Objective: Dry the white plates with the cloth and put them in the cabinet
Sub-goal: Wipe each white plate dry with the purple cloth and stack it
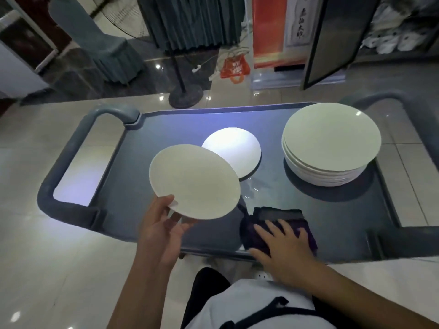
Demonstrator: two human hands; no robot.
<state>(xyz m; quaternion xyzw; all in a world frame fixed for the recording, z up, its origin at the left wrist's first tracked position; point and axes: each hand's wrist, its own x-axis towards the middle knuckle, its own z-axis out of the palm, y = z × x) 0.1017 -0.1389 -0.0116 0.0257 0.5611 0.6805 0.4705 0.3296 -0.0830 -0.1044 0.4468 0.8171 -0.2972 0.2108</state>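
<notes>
**White plate up in the left hand, cloth flat under the right**

White ceramic fills the left side of the view: the left hand (164, 224) pinches one plate (193, 181) by its near rim, thumb on top and fingers beneath, holding it tilted above the grey cart tray (332, 222). The right hand (282, 248) lies on the dark purple cloth (278, 217) with its fingers spread and nearly straight — pressing on it, not yet gathering it. The cloth sits near the tray's front edge, to the right of the raised plate and lower than it, with a clear gap between them.

That gap is what the next move turns on, as I judge it. The right hand would have to close on the cloth and carry it left and up to the plate's face, or the left hand could bring the plate down toward it.

A second plate (234, 154) rests on the tray just behind the held one, partly hidden by it, with a wet sheen on the tray beside it. A stack of plates (330, 144) stands well to the right. A cabinet (392, 32) with an open door stands beyond the cart — nothing is headed there yet
</notes>
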